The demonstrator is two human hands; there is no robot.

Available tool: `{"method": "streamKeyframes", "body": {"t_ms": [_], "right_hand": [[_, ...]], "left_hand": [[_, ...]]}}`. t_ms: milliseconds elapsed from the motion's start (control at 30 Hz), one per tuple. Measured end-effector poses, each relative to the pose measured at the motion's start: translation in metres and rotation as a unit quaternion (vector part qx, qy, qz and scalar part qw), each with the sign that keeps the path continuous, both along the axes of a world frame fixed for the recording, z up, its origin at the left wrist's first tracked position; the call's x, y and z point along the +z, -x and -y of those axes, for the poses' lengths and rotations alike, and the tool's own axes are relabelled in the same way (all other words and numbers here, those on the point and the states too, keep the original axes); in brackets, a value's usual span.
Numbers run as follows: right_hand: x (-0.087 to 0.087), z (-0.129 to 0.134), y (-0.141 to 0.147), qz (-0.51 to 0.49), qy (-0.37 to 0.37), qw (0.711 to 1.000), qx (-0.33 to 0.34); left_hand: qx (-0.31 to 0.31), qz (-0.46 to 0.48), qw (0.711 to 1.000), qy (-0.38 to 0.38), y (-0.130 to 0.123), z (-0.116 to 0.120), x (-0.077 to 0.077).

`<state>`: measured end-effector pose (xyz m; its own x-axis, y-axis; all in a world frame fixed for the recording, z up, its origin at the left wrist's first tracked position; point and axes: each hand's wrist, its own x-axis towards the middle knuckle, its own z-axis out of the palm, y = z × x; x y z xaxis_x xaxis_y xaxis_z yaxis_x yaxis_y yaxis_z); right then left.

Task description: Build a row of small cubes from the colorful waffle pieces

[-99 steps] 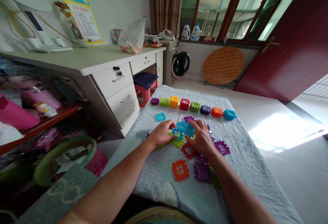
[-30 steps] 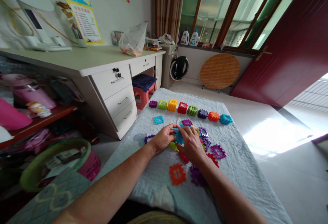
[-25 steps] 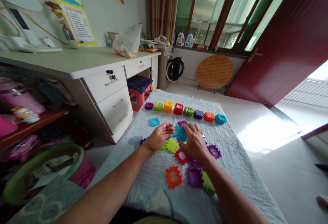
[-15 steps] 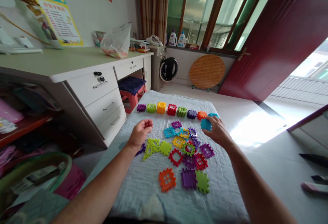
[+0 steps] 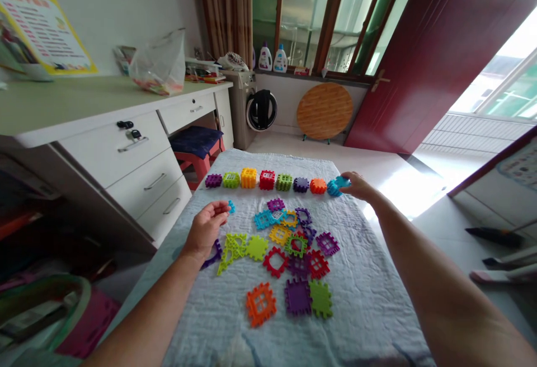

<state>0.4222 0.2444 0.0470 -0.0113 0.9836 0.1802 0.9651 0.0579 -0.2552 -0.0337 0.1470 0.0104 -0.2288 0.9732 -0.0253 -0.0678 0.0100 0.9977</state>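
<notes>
A row of cube-like blocks runs across the far part of the cloth, among them a yellow block [image 5: 248,178], a red block [image 5: 267,179] and an orange block [image 5: 318,186]. At the row's right end, my right hand [image 5: 356,184] has its fingers closed on a blue block [image 5: 337,186]. My left hand [image 5: 208,224] pinches a small blue piece [image 5: 231,206] above the left side. Between my arms lie flat toothed pieces, including an orange piece [image 5: 260,304], a purple square [image 5: 298,296] and a lime piece [image 5: 257,248].
The pale blue cloth [image 5: 218,322] covers the surface in front of me. To the left are a white desk [image 5: 104,93] and a stool with a dark cushion [image 5: 196,141]. Beyond stand a washing machine [image 5: 241,95] and a round wooden board [image 5: 325,109].
My right hand has moved to the row's right end, where its blue piece meets the blue block. A small blue piece now shows in my left hand. The view has shifted.
</notes>
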Motion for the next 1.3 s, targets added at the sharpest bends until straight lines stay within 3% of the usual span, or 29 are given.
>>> {"method": "streamKeyframes", "body": {"t_ms": [367, 633, 900, 967, 1033, 1167, 1300], "right_hand": [[0.011, -0.024, -0.002, 0.017, 0.061, 0.997, 0.044], [0.002, -0.032, -0.006, 0.031, 0.096, 0.994, 0.050], [0.006, -0.016, 0.002, 0.031, 0.034, 0.998, 0.032], [0.009, -0.004, 0.018, 0.005, -0.014, 0.999, 0.038], [0.012, 0.013, 0.045, -0.038, -0.057, 0.994, 0.085], [0.015, 0.052, 0.129, -0.047, -0.031, 0.969, 0.242], [0.009, 0.076, 0.206, -0.007, 0.000, 0.932, 0.362]], "left_hand": [[-0.004, -0.007, 1.000, 0.014, 0.003, -0.003, -0.004], [-0.006, 0.001, 1.000, 0.024, 0.003, -0.005, -0.005], [0.017, -0.058, 0.998, -0.011, 0.012, -0.010, -0.008], [0.043, -0.120, 0.991, -0.044, 0.018, -0.012, -0.010], [0.069, -0.197, 0.976, -0.066, 0.024, -0.014, -0.012], [0.077, -0.282, 0.954, -0.063, 0.028, -0.016, -0.015], [0.087, -0.268, 0.959, -0.040, 0.025, -0.017, -0.020]]}}
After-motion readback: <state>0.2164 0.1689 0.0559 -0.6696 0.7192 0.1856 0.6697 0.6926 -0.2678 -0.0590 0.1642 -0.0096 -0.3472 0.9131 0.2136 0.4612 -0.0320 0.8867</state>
